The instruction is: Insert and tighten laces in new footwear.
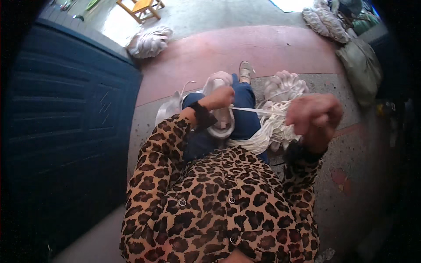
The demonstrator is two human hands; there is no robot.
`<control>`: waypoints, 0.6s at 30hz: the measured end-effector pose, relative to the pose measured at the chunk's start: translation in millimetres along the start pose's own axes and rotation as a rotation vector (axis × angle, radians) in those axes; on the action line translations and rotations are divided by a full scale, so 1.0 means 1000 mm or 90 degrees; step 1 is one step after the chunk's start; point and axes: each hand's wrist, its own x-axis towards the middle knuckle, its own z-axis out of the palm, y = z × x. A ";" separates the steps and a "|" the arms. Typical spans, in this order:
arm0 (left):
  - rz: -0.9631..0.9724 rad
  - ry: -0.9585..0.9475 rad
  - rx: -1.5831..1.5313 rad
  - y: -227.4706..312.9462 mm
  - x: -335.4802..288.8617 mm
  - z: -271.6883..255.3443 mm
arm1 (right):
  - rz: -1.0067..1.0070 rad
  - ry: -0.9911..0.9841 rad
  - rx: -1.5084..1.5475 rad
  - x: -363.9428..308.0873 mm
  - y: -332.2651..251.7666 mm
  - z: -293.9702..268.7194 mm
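Observation:
A pale shoe (222,119) rests across my lap, its sole end toward me and its pinkish toe pointing away. My left hand (220,97) is closed over the middle of this shoe, by the lace holes. From there a flat white shoelace (258,111) runs taut to the right. Its other end is in my right hand (315,115), raised off to the side with the fingers curled and a little blurred. A thick hank of white shoelaces (254,142) drapes over my right thigh. Left of my knee, another whitish shoe (170,108) shows partly, with a loose lace end.
Bundled pale shoes (285,85) lie on the floor by my right leg. Another bundle (151,41) sits beside the blue door (66,118). Farther off are a yellow wooden chair (142,6), more bundled shoes (324,21) and a greyish sack (360,70).

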 end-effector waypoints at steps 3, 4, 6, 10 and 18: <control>-0.092 0.123 -0.032 -0.008 -0.038 -0.029 | -0.032 0.083 0.031 -0.004 0.004 -0.013; -0.128 0.111 -0.020 -0.010 -0.056 -0.038 | -0.002 0.088 -0.036 -0.004 0.006 -0.018; -0.181 0.070 -0.032 -0.012 -0.089 -0.044 | 0.220 0.161 -0.013 -0.011 0.025 -0.048; -0.133 -0.011 0.053 -0.008 -0.105 -0.037 | 0.434 0.041 -0.303 -0.059 0.124 -0.042; -0.113 -0.066 0.131 -0.017 -0.108 -0.028 | 0.417 -0.269 -0.623 -0.128 0.212 0.050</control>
